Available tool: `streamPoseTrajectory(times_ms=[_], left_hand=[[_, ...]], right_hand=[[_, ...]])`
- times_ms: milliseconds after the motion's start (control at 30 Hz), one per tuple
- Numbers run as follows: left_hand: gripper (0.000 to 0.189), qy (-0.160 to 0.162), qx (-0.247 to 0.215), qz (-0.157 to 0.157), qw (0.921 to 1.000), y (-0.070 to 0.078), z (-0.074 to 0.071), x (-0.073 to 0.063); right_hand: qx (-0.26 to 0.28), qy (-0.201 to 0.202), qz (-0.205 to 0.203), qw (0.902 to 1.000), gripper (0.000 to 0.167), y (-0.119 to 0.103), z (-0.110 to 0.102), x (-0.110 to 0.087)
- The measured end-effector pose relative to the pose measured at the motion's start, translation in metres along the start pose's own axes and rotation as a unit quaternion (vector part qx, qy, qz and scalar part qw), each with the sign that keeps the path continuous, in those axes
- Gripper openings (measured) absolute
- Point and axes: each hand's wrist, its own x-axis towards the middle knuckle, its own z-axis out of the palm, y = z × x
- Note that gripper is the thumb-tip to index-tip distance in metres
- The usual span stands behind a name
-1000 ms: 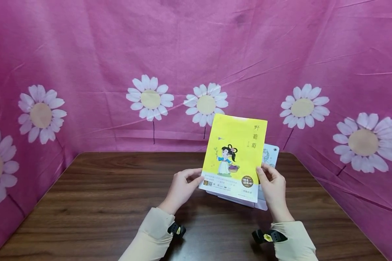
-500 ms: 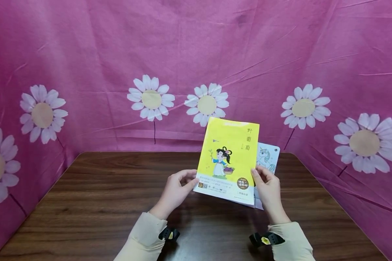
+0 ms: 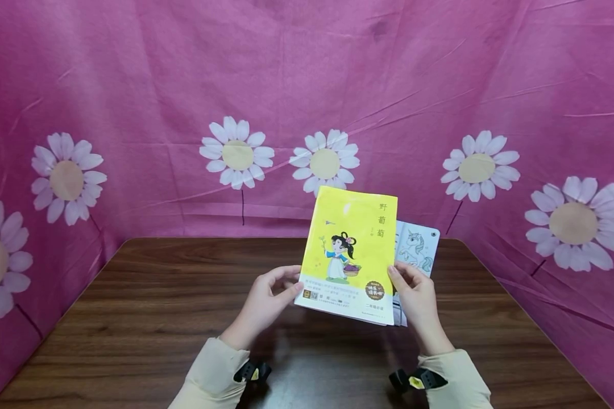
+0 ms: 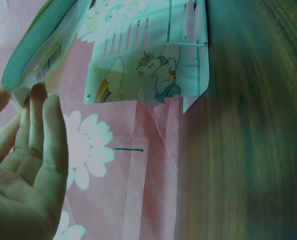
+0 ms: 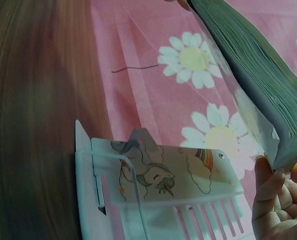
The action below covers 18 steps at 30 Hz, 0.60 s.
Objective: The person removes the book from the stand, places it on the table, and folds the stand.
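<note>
A yellow paperback book [image 3: 355, 250] with a cartoon girl on its cover is held up in front of me, tilted slightly. My left hand [image 3: 260, 304] pinches its lower left edge between thumb and fingers. On the opposite edge, my right hand [image 3: 419, 301] grips the book with the thumb on the cover. Behind it stands a white book stand [image 3: 414, 250] with unicorn drawings, partly hidden. Both wrist views show the book stand [image 4: 131, 80] apart from the raised book, with slots and a wire bracket. The book's thick page block [image 5: 253, 65] shows in the right wrist view.
A dark wooden table [image 3: 133, 324] lies under the hands and the stand. Around its back and sides hangs a pink cloth [image 3: 389, 85] printed with white daisies. Each wrist wears a black strap [image 3: 253, 372].
Both hands have carried the book left and slightly down, the left hand farther than the right. More of the stand's right side now shows behind it.
</note>
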Motion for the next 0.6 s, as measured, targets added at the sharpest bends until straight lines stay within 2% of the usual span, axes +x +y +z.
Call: streamPoseTrajectory(times_ms=[600], left_hand=[[0.038,-0.026,-0.019,0.002,0.9995,0.002,-0.02,-0.012]], right_hand=[[0.044,-0.048,0.038,0.9972,0.035,-0.005,0.008,-0.007]])
